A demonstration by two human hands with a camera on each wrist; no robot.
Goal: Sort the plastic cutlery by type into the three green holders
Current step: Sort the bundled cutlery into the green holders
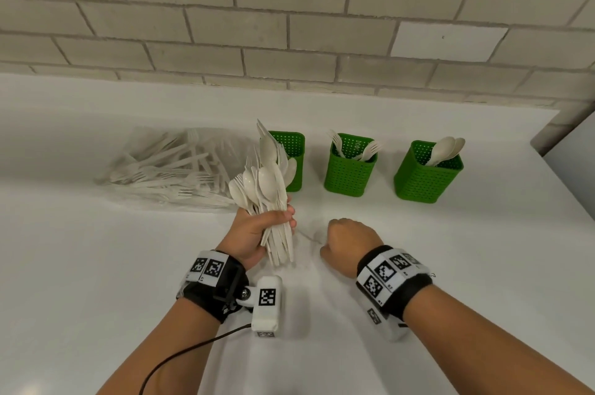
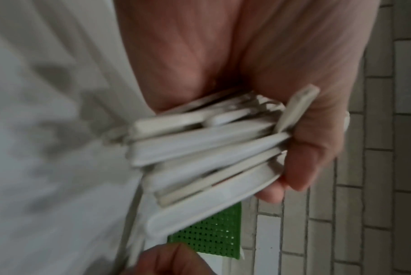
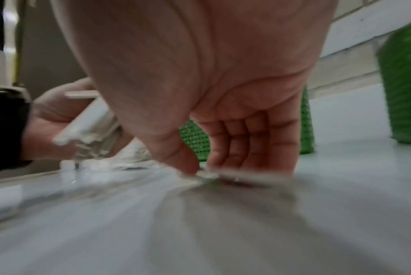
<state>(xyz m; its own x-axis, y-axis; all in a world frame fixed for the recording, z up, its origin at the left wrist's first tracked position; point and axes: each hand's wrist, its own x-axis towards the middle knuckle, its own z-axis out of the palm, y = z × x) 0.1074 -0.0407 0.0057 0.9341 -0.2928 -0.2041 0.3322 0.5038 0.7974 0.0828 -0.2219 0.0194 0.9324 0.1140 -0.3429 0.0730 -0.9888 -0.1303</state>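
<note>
Right wrist view: our right hand [image 3: 223, 111] pinches fallen cutlery piece [image 3: 223, 174] flat on counter [image 3: 247, 232], long axis crosswise; type unclear. Left hand [image 1: 257, 230] grips mixed bundle [image 1: 267, 188]. Holders [image 1: 349, 166] well ahead.

The left holder [image 1: 291, 149] is half hidden behind the cutlery bundle [image 1: 267, 182]. The right hand's [image 1: 349, 241] fingertips [image 3: 225, 161] are hidden from the head view; at the bench [image 1: 96, 249], the wrist picture is smeared, perhaps pinching one thin piece.

A white countertop [image 1: 96, 265] meets a wall of pale grey brick-pattern tiles [image 1: 289, 8].
</note>
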